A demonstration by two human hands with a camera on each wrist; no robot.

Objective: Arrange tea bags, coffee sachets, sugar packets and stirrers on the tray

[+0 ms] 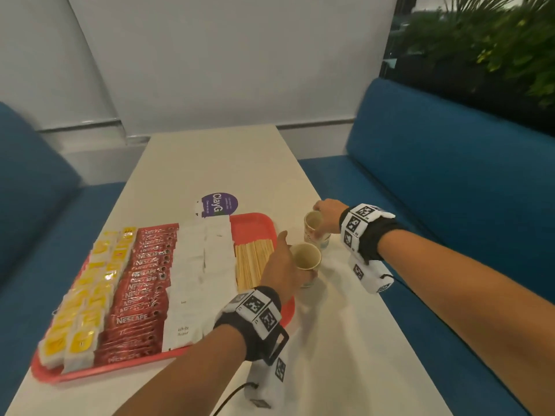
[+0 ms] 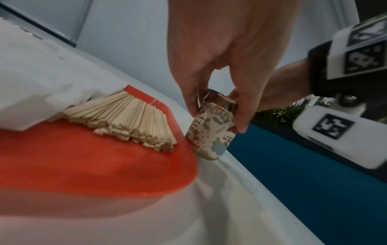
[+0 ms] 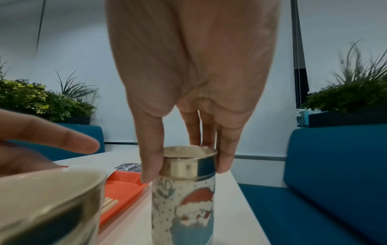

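Observation:
A red tray (image 1: 255, 226) carries rows of yellow tea bags (image 1: 81, 310), red Nescafe coffee sachets (image 1: 141, 289), white sugar packets (image 1: 198, 271) and wooden stirrers (image 1: 252, 262). Two printed paper cups are on the white table just right of the tray. My left hand (image 1: 297, 255) grips the near cup (image 1: 307, 262), thumb on the tray side. In the left wrist view the left hand (image 2: 217, 121) holds this cup (image 2: 209, 140) tilted against the tray's rim. My right hand (image 1: 319, 223) grips the far cup (image 1: 312, 222) by its rim. The right wrist view shows that right hand (image 3: 185, 174) on the Santa-print cup (image 3: 188, 215).
A round purple sticker (image 1: 217, 204) lies behind the tray. The white table (image 1: 225, 163) runs to a white wall. Blue benches (image 1: 450, 175) flank it on both sides, and green plants (image 1: 495, 40) stand behind the right bench.

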